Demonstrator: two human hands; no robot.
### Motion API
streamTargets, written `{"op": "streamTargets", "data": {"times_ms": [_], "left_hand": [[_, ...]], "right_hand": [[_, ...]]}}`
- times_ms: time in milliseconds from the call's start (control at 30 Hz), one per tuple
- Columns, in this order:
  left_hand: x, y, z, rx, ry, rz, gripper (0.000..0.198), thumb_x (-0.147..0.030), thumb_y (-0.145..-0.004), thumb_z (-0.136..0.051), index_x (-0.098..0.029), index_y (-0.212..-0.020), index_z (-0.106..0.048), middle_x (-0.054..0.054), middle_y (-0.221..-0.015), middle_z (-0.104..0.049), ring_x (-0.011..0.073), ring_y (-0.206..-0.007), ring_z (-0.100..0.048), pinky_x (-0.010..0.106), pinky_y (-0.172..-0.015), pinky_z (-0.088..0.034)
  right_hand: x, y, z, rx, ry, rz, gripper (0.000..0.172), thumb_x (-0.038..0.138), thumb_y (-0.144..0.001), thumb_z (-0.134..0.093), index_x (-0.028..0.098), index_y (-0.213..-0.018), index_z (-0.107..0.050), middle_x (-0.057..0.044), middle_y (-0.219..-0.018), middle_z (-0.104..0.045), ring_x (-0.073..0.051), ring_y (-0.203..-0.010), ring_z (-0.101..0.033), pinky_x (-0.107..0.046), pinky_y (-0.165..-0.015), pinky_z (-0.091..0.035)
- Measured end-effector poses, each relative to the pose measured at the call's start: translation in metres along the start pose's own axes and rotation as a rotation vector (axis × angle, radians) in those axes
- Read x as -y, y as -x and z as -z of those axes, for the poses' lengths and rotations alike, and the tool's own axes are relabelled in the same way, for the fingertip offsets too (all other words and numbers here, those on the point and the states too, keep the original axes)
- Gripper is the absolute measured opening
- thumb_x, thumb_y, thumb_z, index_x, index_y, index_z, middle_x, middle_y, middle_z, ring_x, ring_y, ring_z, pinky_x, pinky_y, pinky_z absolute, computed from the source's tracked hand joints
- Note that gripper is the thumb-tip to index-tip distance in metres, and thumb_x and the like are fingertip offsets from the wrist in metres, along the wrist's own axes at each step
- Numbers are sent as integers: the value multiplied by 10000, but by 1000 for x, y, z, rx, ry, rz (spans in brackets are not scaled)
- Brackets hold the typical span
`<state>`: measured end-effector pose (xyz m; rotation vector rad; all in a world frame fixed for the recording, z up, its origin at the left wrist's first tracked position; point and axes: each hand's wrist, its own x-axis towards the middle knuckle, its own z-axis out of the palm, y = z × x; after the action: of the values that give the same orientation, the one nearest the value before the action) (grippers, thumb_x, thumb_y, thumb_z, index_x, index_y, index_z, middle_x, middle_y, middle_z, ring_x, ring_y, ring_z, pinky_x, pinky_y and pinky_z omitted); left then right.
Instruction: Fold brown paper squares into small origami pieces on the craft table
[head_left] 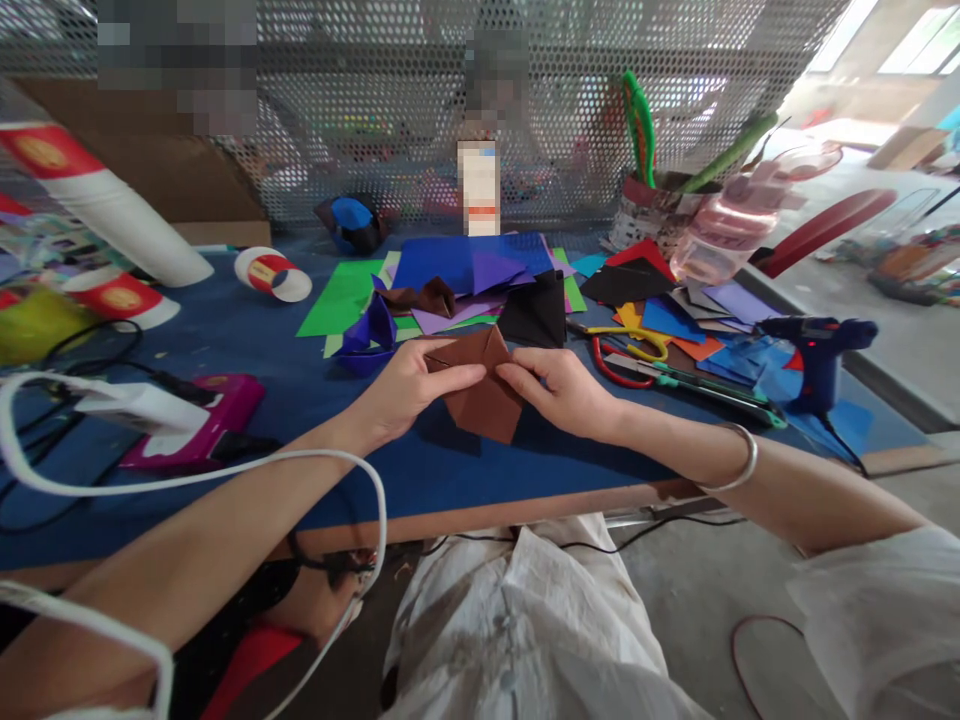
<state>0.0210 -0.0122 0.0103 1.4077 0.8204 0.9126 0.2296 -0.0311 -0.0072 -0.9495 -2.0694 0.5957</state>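
Observation:
Between my two hands is a brown folded paper (pixel 484 408), held above the blue tabletop near its front edge. My left hand (pixel 409 392) grips its left side, thumb lying across the front face. With thumb and bent fingers, my right hand (pixel 566 390) pinches the right side near the top point. The fingers behind the paper are partly hidden. Just beyond lie a dark blue folded paper piece (pixel 367 335), a small dark brown folded piece (pixel 420 298) and a black folded paper (pixel 536 308).
Scissors (pixel 626 365), a box cutter (pixel 705 392) and a blue glue gun (pixel 817 360) lie right, by paper scraps (pixel 705 310) and a pink bottle (pixel 724 235). Left are a magenta power strip (pixel 240 405), a white cable (pixel 379 510) and paper cups (pixel 274 273). A metal mesh (pixel 420 120) stands behind.

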Motion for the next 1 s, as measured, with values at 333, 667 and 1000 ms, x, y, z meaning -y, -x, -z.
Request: {"op": "streamTargets", "data": {"times_ms": [333,667,1000], "left_hand": [[6,-6,6,-79,-8,-35,335,-412,-694,-869,-163,-896,-774,44,-841,-778,203,-784,-718,300,-738,-575],[6,-11,10,-146,60,139,409,-445,-659,-865,-167,-937,-751,57,-816,-759,207,-687,-707,335,-624,-596],[2,-9,15,-326,-610,-398,304,-357,-823,-750,-180,-1058,-673,98,-1137,-697,249,-1089,-654,393,-965,-541]], "right_hand": [[-9,0,-1,-28,-10,29,224,375,-1024,-507,214,-870,-488,13,-794,-548,-126,-702,-506,-264,-654,-418],[-4,1,7,-140,518,511,399,69,-927,-546,229,-1275,-658,-104,-1275,-678,-260,-1208,-598,-451,-1004,-462],[-23,0,13,90,558,672,284,119,-1020,-510,183,-1165,-745,-59,-1168,-791,-190,-1105,-706,-367,-931,-509]]}}
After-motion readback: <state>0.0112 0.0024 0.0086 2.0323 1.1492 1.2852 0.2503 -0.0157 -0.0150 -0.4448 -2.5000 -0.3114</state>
